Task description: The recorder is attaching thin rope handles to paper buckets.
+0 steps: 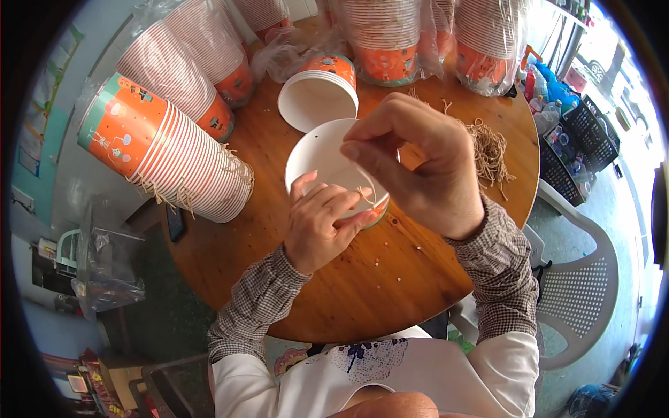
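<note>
Paper bucket (322, 159), mouth up, sits just far of the left hand (322, 221), which touches it, loosely curled; right hand (421, 157), to its right, pinched, apparently holding cord (373, 188).

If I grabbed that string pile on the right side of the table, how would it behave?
The string pile would probably feel floppy, since its thin strands curl and loop freely. It's likely light for its size, being a loose heap. Lifting one strand may drag others along, because they overlap in a tangle.
</note>
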A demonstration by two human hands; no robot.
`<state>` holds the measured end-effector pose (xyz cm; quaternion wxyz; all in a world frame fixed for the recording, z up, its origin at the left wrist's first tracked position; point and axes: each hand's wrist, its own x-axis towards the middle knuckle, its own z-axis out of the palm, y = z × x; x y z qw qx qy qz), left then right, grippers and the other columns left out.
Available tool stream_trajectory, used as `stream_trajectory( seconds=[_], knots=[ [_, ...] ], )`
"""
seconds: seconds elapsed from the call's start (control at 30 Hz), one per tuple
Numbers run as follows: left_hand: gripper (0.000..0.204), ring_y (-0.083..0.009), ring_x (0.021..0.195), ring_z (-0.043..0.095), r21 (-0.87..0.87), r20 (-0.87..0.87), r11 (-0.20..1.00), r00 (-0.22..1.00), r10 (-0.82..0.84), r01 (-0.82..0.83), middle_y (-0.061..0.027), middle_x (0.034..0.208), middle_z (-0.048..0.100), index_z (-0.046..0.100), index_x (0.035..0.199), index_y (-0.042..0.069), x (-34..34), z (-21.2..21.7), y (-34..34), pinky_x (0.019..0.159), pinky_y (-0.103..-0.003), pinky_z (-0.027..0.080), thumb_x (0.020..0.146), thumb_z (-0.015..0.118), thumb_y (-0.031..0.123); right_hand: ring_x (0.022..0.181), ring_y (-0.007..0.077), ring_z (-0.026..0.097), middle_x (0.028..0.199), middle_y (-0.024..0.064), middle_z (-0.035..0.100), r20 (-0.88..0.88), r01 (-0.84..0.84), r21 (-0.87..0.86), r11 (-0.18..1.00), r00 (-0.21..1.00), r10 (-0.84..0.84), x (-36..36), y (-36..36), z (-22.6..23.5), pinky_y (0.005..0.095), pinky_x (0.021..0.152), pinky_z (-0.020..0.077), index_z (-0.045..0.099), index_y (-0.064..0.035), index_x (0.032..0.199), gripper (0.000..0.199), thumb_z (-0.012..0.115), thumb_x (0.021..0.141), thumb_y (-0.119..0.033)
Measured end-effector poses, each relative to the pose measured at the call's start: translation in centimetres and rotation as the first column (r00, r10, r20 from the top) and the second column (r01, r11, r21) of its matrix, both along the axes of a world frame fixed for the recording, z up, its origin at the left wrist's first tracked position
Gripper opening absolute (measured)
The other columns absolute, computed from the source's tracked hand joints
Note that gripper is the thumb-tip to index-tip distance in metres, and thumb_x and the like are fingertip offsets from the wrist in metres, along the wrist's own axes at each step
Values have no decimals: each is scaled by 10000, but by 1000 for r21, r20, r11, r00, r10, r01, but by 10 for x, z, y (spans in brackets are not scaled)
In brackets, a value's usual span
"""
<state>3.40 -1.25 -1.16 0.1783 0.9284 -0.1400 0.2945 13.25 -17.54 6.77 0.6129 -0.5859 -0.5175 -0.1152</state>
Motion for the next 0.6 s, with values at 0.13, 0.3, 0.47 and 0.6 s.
stream_trajectory(
  seconds=[0.13,0.3,0.47,0.6],
  knots=[
    [161,-136,721,625,-22,118,999,993,32,-30,40,774,651,692,936,153,2,-9,-3,1022,-416,348,825,757,249,701,98,638,812,58,644,134,39,46,998,990,-45,-5,7,4,225,610,511,651,27,855,72,713,820,38],
    [140,-146,694,631,-125,56,990,996,74,-67,35,766,665,663,873,120,1,-2,-15,1017,-417,354,843,741,233,697,106,641,800,59,639,83,31,50,998,996,-36,-7,6,8,227,614,516,645,16,841,89,723,804,40],
    [169,-144,665,614,-104,104,992,991,84,-73,33,725,655,640,829,108,-1,-7,-14,1012,-412,355,845,744,240,681,112,627,790,66,631,162,52,44,998,985,-59,-10,7,11,236,599,497,653,19,856,110,724,785,63],
    [184,-136,647,601,-215,-20,969,993,117,-118,31,697,646,631,802,114,-10,-9,-9,1020,-406,341,832,758,244,692,122,604,802,68,639,242,169,31,985,955,-171,0,-9,15,234,598,474,663,29,863,118,701,777,99]
  ],
)
